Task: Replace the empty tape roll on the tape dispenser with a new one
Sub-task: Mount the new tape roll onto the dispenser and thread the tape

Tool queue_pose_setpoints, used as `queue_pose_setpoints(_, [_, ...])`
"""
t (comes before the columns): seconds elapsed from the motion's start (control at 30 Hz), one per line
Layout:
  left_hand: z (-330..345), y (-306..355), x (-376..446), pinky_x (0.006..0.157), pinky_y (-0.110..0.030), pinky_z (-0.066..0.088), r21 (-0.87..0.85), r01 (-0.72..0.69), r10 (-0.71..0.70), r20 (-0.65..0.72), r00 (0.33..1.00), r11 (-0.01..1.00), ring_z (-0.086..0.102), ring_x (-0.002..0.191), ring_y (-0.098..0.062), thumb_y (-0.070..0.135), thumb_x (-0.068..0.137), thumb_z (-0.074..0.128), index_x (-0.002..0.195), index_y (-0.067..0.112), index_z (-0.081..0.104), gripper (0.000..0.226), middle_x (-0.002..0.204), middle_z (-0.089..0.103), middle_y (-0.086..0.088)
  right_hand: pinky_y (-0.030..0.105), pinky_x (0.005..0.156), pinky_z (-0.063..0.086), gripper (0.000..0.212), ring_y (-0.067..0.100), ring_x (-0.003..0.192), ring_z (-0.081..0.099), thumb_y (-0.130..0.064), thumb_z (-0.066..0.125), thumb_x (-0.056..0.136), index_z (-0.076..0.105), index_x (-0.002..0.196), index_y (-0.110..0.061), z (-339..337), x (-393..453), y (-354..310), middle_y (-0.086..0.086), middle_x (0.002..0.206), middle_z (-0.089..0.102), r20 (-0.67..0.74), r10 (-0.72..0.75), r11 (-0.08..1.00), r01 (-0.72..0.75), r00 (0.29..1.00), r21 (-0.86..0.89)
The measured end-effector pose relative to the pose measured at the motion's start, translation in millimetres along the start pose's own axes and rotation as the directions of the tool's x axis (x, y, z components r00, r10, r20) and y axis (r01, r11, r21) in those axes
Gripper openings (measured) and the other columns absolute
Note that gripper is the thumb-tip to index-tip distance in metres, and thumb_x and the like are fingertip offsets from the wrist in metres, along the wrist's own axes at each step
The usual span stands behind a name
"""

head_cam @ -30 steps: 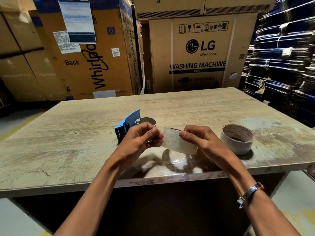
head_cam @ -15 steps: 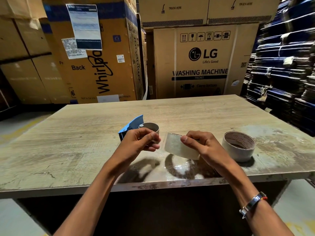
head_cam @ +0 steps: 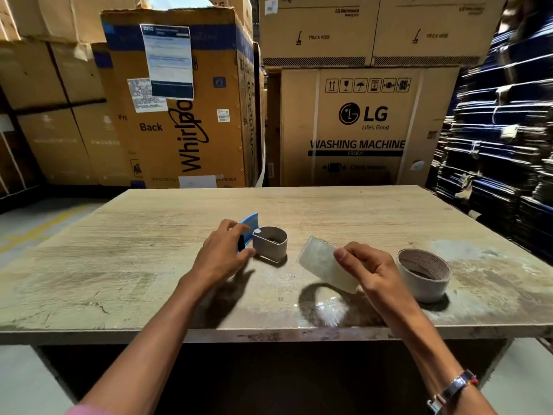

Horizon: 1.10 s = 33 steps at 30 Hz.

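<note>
With the left hand (head_cam: 223, 253) closing on the blue dispenser (head_cam: 249, 227) and its empty core (head_cam: 270, 244), steady it first, while the right hand (head_cam: 366, 269) pinches the new tape roll (head_cam: 324, 265) just right of it.

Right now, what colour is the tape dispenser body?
Blue, on the tape dispenser; head view, beside the left hand.

a worn wooden table (head_cam: 119, 265) fills the near ground. beyond it stand a whirlpool carton (head_cam: 185, 115) at far left, an lg washing machine carton (head_cam: 359, 127) centre, stacked dark bundles (head_cam: 502, 145) right.
</note>
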<state>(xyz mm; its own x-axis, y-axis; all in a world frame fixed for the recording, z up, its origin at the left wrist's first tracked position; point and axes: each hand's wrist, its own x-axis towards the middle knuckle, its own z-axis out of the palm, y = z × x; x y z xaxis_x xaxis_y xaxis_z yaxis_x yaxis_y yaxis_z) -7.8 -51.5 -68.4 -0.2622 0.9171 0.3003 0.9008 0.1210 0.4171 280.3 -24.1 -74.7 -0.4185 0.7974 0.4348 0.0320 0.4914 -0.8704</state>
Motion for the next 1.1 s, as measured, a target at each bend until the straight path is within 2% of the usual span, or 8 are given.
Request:
queue_pose_setpoints(0.1, [4.3,0.8,-13.0,0.091,-0.039,0.05,-0.04,-0.032,0.029,-0.091,0.995,0.999,0.061,0.11,-0.029,0.019,0.091,0.066,0.123,0.012,0.063,0.033,0.131,0.048,-0.006,0.028,0.068,0.039,0.044,0.012,0.076,0.056,-0.064,0.061,0.08,0.073,0.08,-0.022,2.5,0.0,2.3,-0.008,0.078,0.062,-0.054,-0.019,1.0,0.019,0.998,-0.013])
queue_pose_setpoints(0.2, [10.6,5.6,-32.7,0.09,-0.039,0.051,-0.062,-0.072,0.063,-0.138,0.988,0.995,0.061,0.108,-0.029,0.02,0.09,0.065,0.123,0.011,0.063,0.034,0.132,0.046,-0.006,0.017,0.067,0.043,0.039,0.003,0.078,0.058,-0.066,0.061,0.079,0.075,0.081,-0.029,6.8,-1.4,3.6,-0.014,0.082,0.063,-0.085,-0.024,0.999,0.021,0.996,-0.035])
queue_pose_setpoints(0.3, [13.6,10.8,-52.1,0.082,-0.035,0.049,-0.092,-0.093,0.075,-0.182,0.98,0.991,0.062,0.105,-0.026,0.022,0.089,0.065,0.122,0.015,0.063,0.034,0.131,0.046,-0.003,0.015,0.065,0.044,0.036,0.001,0.077,0.057,-0.065,0.062,0.08,0.074,0.08,-0.032,11.9,-2.5,3.8,-0.018,0.081,0.06,-0.08,-0.026,0.999,0.023,0.996,-0.035])
queue_pose_setpoints(0.57, [9.6,26.6,-94.6,0.081,-0.025,0.043,-0.16,-0.166,0.139,-0.171,0.975,0.973,0.059,0.106,-0.016,0.026,0.091,0.064,0.116,0.022,0.063,0.026,0.133,0.043,0.005,0.008,0.067,0.044,0.02,0.0,0.08,0.056,-0.052,0.065,0.085,0.074,0.081,-0.035,19.5,-4.5,-6.6,0.006,0.09,0.059,-0.091,-0.103,0.991,0.094,0.991,-0.098])
queue_pose_setpoints(0.73, [8.8,30.6,-109.9,0.083,-0.021,0.05,-0.228,-0.2,0.169,-0.148,0.974,0.953,0.057,0.101,-0.002,0.034,0.092,0.065,0.122,0.026,0.062,0.031,0.131,0.038,0.014,0.014,0.071,0.044,0.025,0.015,0.089,0.059,-0.06,0.062,0.082,0.07,0.086,-0.037,32.0,1.3,-14.3,-0.003,0.092,0.059,-0.068,-0.177,0.955,0.155,0.982,-0.253])
queue_pose_setpoints(0.87, [7.1,27.4,-113.1,0.077,-0.007,0.049,-0.292,-0.225,0.192,-0.138,0.972,0.93,0.058,0.1,0.0,0.037,0.091,0.066,0.122,0.029,0.062,0.032,0.13,0.038,0.015,0.031,0.074,0.048,0.036,0.023,0.091,0.056,-0.054,0.067,0.084,0.075,0.085,-0.018,47.7,8.2,-11.2,-0.02,0.083,0.057,-0.032,-0.332,0.861,0.289,0.943,-0.418])
queue_pose_setpoints(0.97, [9.1,24.7,-115.5,0.076,-0.003,0.044,-0.302,-0.248,0.204,-0.168,0.964,0.92,0.057,0.095,0.004,0.034,0.092,0.066,0.122,0.031,0.061,0.031,0.13,0.04,0.016,0.034,0.072,0.046,0.04,0.028,0.089,0.055,-0.05,0.06,0.088,0.073,0.085,-0.012,55.4,12.2,-1.9,-0.009,0.076,0.066,0.046,-0.476,0.692,0.407,0.878,-0.596])
queue_pose_setpoints(1.1, [13.3,23.4,-119.2,0.073,-0.003,0.045,-0.383,-0.257,0.19,-0.203,0.961,0.888,0.062,0.091,0.001,0.03,0.091,0.068,0.118,0.03,0.062,0.028,0.129,0.042,0.018,0.035,0.07,0.047,0.038,0.027,0.088,0.054,-0.05,0.058,0.091,0.07,0.087,-0.014,61.0,12.3,5.7,-0.004,0.077,0.067,0.015,-0.481,0.66,0.374,0.877,-0.651])
